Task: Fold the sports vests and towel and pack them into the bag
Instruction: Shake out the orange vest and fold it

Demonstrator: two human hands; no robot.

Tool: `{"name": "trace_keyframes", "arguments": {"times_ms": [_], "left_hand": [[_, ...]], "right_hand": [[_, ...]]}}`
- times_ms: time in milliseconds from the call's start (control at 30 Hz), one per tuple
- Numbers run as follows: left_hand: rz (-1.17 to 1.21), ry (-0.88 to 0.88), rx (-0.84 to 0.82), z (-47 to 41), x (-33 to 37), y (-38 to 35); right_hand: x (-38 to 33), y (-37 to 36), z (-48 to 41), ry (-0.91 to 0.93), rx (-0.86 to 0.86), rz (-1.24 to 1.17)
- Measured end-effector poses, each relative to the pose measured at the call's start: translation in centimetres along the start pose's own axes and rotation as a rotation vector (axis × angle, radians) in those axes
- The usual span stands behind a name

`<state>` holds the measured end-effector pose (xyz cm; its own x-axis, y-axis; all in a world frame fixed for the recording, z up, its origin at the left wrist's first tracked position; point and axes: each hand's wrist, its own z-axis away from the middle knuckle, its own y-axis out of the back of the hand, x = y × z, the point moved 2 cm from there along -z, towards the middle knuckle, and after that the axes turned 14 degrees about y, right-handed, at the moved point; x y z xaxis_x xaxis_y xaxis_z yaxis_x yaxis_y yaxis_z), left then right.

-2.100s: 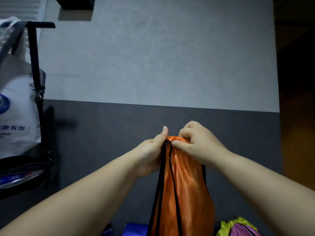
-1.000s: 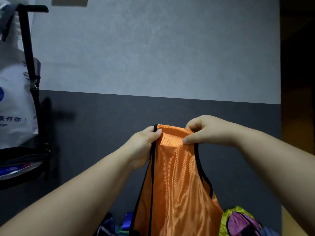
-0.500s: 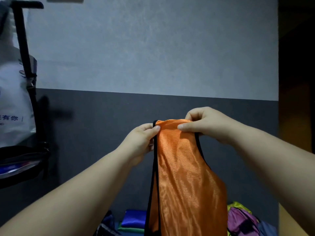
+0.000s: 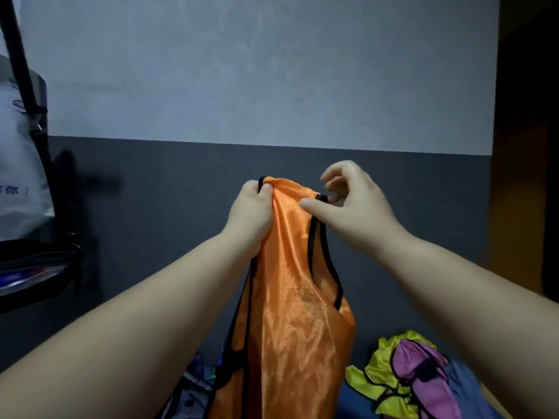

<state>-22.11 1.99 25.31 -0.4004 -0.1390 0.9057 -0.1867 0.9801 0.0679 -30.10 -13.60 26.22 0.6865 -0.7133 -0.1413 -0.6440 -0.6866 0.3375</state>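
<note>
Here the orange mesh sports vest with black trim [image 4: 290,313] hangs in the air in front of the person. Its long axis runs straight down from the two hands, and its lower end is cut off by the bottom of the view. The left hand [image 4: 252,213] grips the top left corner, fingers curled tight around bunched fabric and the black edge. The right hand [image 4: 354,207] is at the top right corner, just beside the trim. Its thumb [image 4: 307,204] lies flat on the orange cloth, pointing toward the left hand, while its fingers [image 4: 335,176] curl loosely above with gaps between them. Whether any of them pinches the trim behind the thumb I cannot tell. The top edge spans the short gap between the hands, the left corner a little higher, and the left hand seems to carry the weight. The next fold probably depends on the right hand securing its corner, which sits just under its fingertips. A heap of yellow-green and purple vests [image 4: 393,370] lies low on the right, well apart. A white printed bag with a black strap [image 4: 18,176] hangs far to the left.
</note>
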Motion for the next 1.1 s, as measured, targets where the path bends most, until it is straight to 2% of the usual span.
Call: {"name": "trace_keyframes", "arguments": {"times_ms": [67, 100, 133, 233, 267, 433, 500, 633, 833, 933, 1000, 1033, 1100], "left_hand": [[-0.033, -0.043, -0.005, -0.4, 0.3, 0.4], [-0.037, -0.055, -0.013, -0.4, 0.5, 0.6], [-0.038, -0.066, -0.023, -0.5, 0.6, 0.9], [-0.005, -0.089, -0.073, -0.5, 0.7, 1.4], [0.009, -0.091, -0.095, -0.5, 0.7, 1.4], [0.083, -0.058, -0.203, -0.2, 0.9, 1.5], [0.098, -0.055, -0.208, -0.1, 1.0, 1.6], [0.048, -0.057, -0.129, -0.7, 1.0, 2.3], [-0.019, -0.048, -0.075, -2.1, 0.1, 3.7], [-0.05, -0.075, -0.053, -2.5, -0.7, 4.1], [-0.051, -0.064, -0.023, -2.8, -1.2, 4.6], [-0.047, -0.059, -0.007, -2.8, -1.4, 4.8], [-0.043, -0.06, 0.035, -3.1, -1.6, 5.1]], "right_hand": [[0.4, 0.0, 1.6, 0.002, 0.127, -0.041], [0.8, -0.1, 2.4, -0.018, 0.109, -0.113], [1.3, -0.5, 3.3, -0.051, 0.021, -0.213], [1.7, -2.6, 6.1, -0.173, -0.386, -0.471], [1.8, -3.2, 6.7, -0.199, -0.458, -0.516], [1.1, -5.7, 6.5, -0.329, -0.403, -0.589], [0.8, -6.1, 6.2, -0.399, -0.363, -0.71], [0.5, -6.6, 6.2, -0.419, -0.512, -0.818], [1.4, -6.5, 6.8, -0.303, -0.778, -0.571], [1.8, -5.9, 6.9, -0.189, -0.834, -0.158], [1.6, -5.2, 6.8, -0.082, -0.814, 0.17], [1.5, -4.9, 6.7, -0.052, -0.758, 0.236], [1.6, -4.6, 6.7, -0.06, -0.608, 0.213]]}}
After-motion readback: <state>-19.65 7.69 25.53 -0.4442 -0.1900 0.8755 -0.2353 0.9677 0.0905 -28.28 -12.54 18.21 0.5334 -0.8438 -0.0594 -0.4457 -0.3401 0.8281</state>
